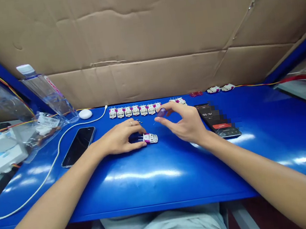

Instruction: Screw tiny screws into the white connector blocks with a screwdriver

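Observation:
My left hand (122,137) rests on the blue table, thumb and fingers pinching the pin end of a small white-and-purple plug piece (150,138). Its metal pins point left, toward my palm. Above and to the right of it, my right hand (184,121) is closed on a small screwdriver with a rounded purple handle (162,112). The thin shaft slants down to the left, its tip apart from the plug piece. Beside my left fingers lie several tiny screws (139,121). Behind both hands stands a row of similar plug pieces (135,110), partly hidden by my right hand.
A dark phone (79,146) and a white cable (59,148) lie left, near a white round case (85,114) and a leaning water bottle (48,92). Another phone (218,121) is right. Red pieces (196,94) and white pieces (220,88) lie along the cardboard wall (148,78).

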A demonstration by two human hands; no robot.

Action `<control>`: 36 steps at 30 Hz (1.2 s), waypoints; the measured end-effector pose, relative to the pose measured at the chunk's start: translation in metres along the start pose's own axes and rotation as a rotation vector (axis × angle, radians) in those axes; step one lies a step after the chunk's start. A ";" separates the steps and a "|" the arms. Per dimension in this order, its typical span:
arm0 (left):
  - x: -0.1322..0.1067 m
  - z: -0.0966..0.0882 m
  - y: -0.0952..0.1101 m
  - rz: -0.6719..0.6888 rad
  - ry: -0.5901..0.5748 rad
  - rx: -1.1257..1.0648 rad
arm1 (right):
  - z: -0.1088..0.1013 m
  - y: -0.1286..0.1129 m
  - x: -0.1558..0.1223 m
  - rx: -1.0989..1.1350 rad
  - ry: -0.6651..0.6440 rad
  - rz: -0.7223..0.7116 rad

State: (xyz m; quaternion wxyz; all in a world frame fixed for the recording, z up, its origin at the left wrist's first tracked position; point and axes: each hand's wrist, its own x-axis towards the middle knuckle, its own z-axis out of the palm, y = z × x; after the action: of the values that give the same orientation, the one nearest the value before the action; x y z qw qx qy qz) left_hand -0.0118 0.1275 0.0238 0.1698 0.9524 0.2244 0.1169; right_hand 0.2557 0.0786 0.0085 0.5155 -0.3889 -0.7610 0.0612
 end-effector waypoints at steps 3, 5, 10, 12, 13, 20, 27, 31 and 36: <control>-0.002 -0.006 -0.003 -0.032 -0.029 0.038 | 0.002 0.001 -0.002 0.124 -0.063 0.090; -0.002 -0.008 -0.003 -0.037 -0.038 0.051 | 0.004 0.001 -0.004 0.176 -0.107 0.102; -0.003 -0.010 -0.002 -0.031 -0.050 0.056 | 0.006 0.001 -0.005 0.092 -0.175 0.106; -0.003 -0.010 -0.002 -0.023 -0.054 0.063 | 0.005 0.000 -0.004 0.064 -0.195 0.107; -0.003 -0.010 -0.002 -0.020 -0.053 0.063 | 0.005 0.000 -0.004 0.056 -0.200 0.103; -0.003 -0.011 -0.001 -0.009 -0.058 0.064 | 0.007 0.003 -0.005 0.031 -0.216 0.075; -0.003 -0.011 -0.001 -0.002 -0.063 0.089 | 0.008 0.005 -0.006 0.019 -0.198 0.064; -0.003 -0.013 0.003 -0.019 -0.066 0.088 | 0.006 0.004 -0.005 0.033 -0.148 0.091; 0.002 -0.008 0.003 -0.149 0.096 0.019 | 0.004 0.003 -0.005 0.105 -0.042 0.127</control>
State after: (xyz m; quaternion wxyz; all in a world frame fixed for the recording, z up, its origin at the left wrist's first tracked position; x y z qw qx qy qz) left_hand -0.0113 0.1281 0.0320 0.1579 0.9279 0.3038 0.1474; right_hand 0.2552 0.0791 0.0017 0.5141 -0.4074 -0.7414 0.1415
